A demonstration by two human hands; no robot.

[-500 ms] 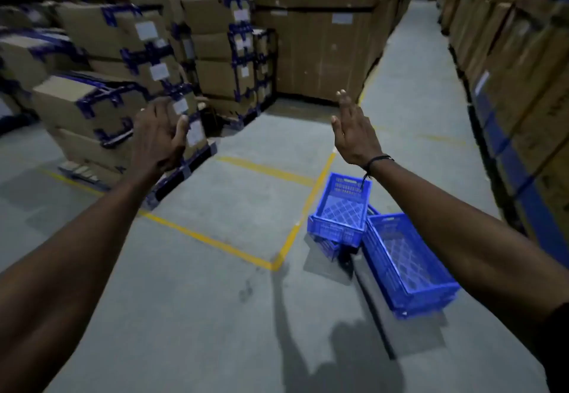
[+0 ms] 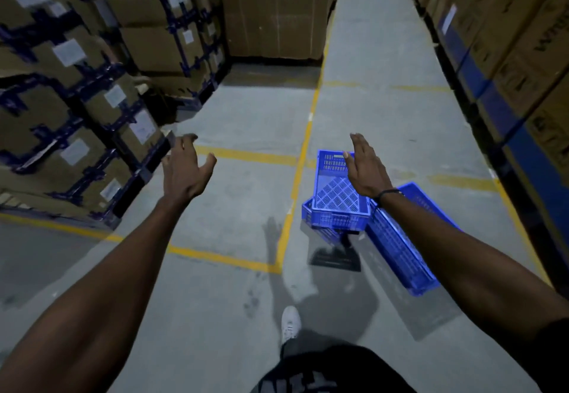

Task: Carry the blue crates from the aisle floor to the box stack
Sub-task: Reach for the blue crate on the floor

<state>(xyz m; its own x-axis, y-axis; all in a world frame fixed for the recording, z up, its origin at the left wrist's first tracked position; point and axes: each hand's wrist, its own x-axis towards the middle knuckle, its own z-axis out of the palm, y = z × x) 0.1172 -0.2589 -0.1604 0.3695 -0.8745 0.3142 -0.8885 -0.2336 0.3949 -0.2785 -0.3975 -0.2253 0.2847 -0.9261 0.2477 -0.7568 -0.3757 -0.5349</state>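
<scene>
**Both hands empty, crates on the aisle floor**

Left hand (image 2: 184, 167): raised over the floor, fingers spread wide and slightly curved, holding nothing. Sits in view just right of the near box stack (image 2: 77, 109).

Right hand (image 2: 365, 167): raised, fingers straight and close together, holding nothing. It overlaps the far rim of the top crate in view; cannot tell whether it touches. Dark band on the wrist.

Blue crates: three visible, all on the aisle floor (image 2: 234, 208), right of the long yellow floor line (image 2: 300, 158).
- Upper crate (image 2: 337, 198): open side up, perforated base visible, resting on a lower crate.
- Lower crate (image 2: 320, 226): mostly hidden under the upper one, only its near-left corner shows.
- Third crate (image 2: 400, 248): just right of the other two, tilted, partly covered by the right forearm.

Box stack: cardboard boxes with dark blue tape and white labels, on a pallet at left, well apart from the crates. More cardboard stacks at far centre and along the right wall (image 2: 523, 54).

Near bottom: one white shoe (image 2: 291, 323) on the floor, dark clothing below it. Shadows of arms and crates fall on the concrete.
</scene>
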